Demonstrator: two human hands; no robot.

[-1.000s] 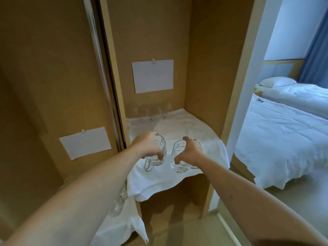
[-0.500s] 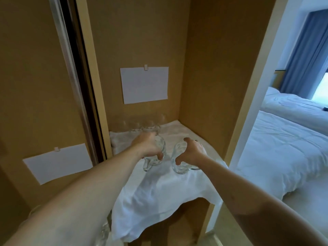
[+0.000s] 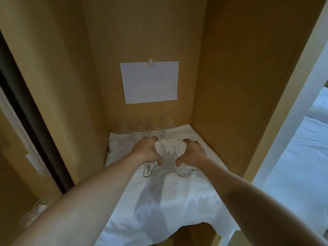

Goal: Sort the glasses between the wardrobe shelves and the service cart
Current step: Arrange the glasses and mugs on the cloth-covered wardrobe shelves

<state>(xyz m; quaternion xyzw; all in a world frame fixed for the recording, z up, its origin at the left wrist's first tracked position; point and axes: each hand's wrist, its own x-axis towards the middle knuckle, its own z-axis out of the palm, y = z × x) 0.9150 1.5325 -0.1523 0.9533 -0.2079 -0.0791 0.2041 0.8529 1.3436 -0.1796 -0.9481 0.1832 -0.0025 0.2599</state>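
Two glass mugs are in my grip at frame centre: my left hand curls round the left mug, my right hand round the right mug, both over the white cloth on the wardrobe shelf. Behind them, a row of glasses stands sorted; more glasses wait lower left.

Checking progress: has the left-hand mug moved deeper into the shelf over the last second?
Yes. The left hand carried its glass mug inward, from the white cloth's front edge toward the glasses at the back wall.

Hotel room; wooden wardrobe beside white-sheeted bed
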